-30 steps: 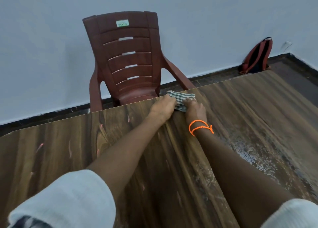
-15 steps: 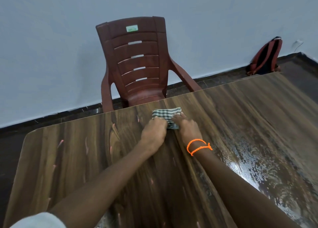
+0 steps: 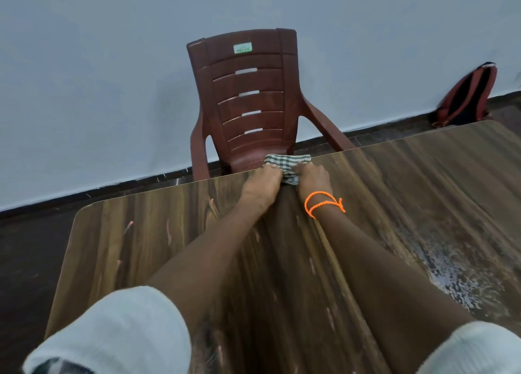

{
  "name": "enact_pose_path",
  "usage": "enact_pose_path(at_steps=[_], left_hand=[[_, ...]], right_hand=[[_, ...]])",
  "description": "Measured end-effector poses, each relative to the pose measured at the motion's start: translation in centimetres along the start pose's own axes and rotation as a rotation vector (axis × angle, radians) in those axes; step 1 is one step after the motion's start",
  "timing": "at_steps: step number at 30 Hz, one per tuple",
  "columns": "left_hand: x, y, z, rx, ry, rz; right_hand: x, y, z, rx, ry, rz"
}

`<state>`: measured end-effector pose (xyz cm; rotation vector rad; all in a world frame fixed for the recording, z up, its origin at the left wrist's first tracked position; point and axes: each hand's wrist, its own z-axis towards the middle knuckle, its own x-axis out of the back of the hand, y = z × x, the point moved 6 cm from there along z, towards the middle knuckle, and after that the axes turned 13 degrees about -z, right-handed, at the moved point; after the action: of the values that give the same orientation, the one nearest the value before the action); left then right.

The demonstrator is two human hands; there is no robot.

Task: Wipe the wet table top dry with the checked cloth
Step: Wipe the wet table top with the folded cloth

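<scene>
Change: compared with half a second ago, both hands and the cloth are lying farther out, now at the far table edge, where before they were short of it; the pale sleeves are showing again at the bottom.
Cloth: the folded green-and-white checked cloth (image 3: 287,165) is lying bunched at the far edge of the dark wood-grain table (image 3: 135,238), its far part reaching past that edge, directly ahead of both hands.
Long axis: the cloth's long side is running left to right, along the table edge.
Left grip: the left hand (image 3: 262,187) is pressing down on the cloth's left part, fingers curled over the fabric and holding it.
Right grip: the right hand (image 3: 313,179) is pressing on the cloth's right part, fingers curled onto it; an orange beaded wrist cord (image 3: 324,203) is looping its wrist.
Hands: the two are sitting just beside each other, the cloth showing between them.
Wet patch: water film (image 3: 462,277) is glistening on the table well to the right of and nearer than the right hand.
Writing: a brown plastic armchair (image 3: 248,100) is standing beyond the hands, its small green-and-white label (image 3: 242,48) reading roughly "DELUX"; the letters are blurred.
Backpack: a red-and-black backpack (image 3: 465,94) is leaning on the wall far right of the hands.
</scene>
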<state>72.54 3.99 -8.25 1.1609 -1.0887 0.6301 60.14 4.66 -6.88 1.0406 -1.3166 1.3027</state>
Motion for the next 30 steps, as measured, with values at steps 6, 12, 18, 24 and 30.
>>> enact_pose_path(at_steps=[6, 12, 18, 24, 30], left_hand=[[-0.4, -1.2, -4.2, 0.000, -0.014, -0.023], [-4.1, 3.4, -9.8, -0.068, -0.095, 0.071], [-3.0, 8.7, -11.2, -0.184, -0.088, 0.207], [-1.9, 7.0, -12.9, -0.104, -0.189, 0.298], [-2.0, 8.0, -20.1, -0.121, -0.250, 0.265]], right_hand=[[-0.9, -1.5, -3.7, 0.076, -0.054, 0.033], [-0.4, 2.3, -10.2, 0.136, -0.073, 0.114], [2.1, 6.6, -11.5, 0.024, -0.029, 0.065], [1.0, 3.0, -13.2, 0.071, -0.030, 0.070], [-0.2, 3.2, -19.0, 0.150, -0.022, 0.208]])
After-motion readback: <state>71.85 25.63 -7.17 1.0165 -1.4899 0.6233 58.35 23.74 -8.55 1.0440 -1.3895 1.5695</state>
